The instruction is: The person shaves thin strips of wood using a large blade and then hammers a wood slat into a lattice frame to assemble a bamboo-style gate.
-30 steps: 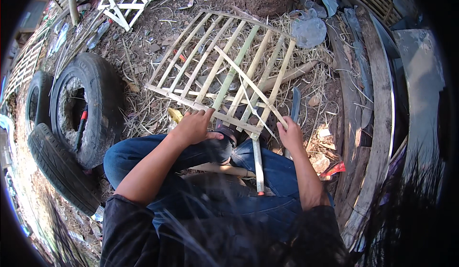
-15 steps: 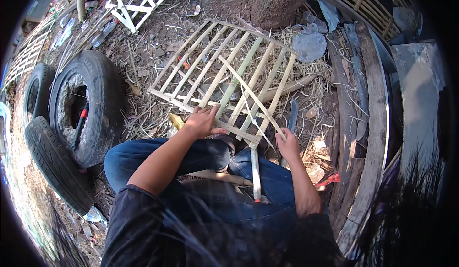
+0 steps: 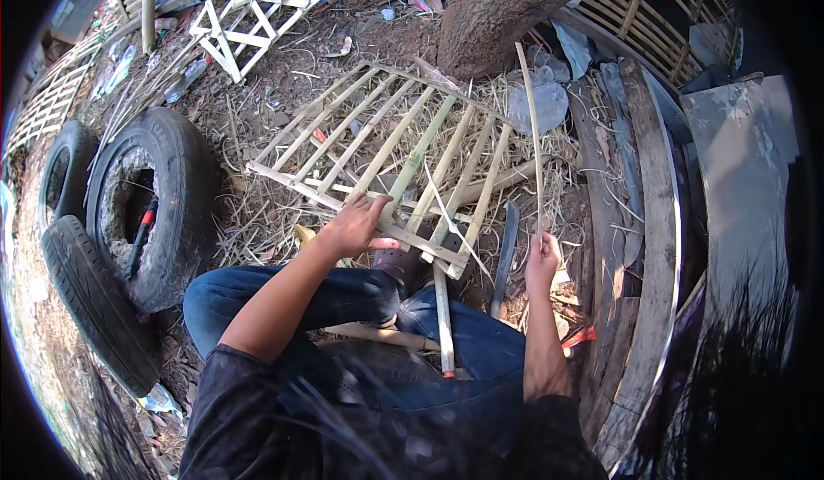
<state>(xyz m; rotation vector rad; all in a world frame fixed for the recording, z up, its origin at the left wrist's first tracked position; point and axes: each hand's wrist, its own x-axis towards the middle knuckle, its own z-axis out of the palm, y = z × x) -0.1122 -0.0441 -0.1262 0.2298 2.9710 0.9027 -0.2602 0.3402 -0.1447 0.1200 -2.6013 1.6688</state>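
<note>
A slatted bamboo panel (image 3: 427,141) lies tilted in front of my knees, its parallel slats running from a near rail to a far one. My left hand (image 3: 352,225) grips the near rail, thumb and fingers around it where the greenish slat meets it. In my right hand (image 3: 542,264), raised off the panel's right side, is a thin bamboo strip (image 3: 534,128), held by its lower end and standing nearly upright. A long blade (image 3: 506,248) lies between the panel and my right forearm. Beneath the panel's near corner, a pale stick (image 3: 443,325) with a reddish end rests over my lap.
Old tyres (image 3: 184,197) stand at the left, with a red-and-black-handled tool (image 3: 142,231) in one. A tree trunk (image 3: 485,29) rises at the back. Weathered planks (image 3: 657,222) line the right. Another bamboo lattice (image 3: 249,29) lies far left. Shavings litter the ground.
My right hand has moved right, lifting the bamboo strip off the panel, where it lay slanted across the slats, and swinging it upright. The left hand keeps its hold on the rail.
</note>
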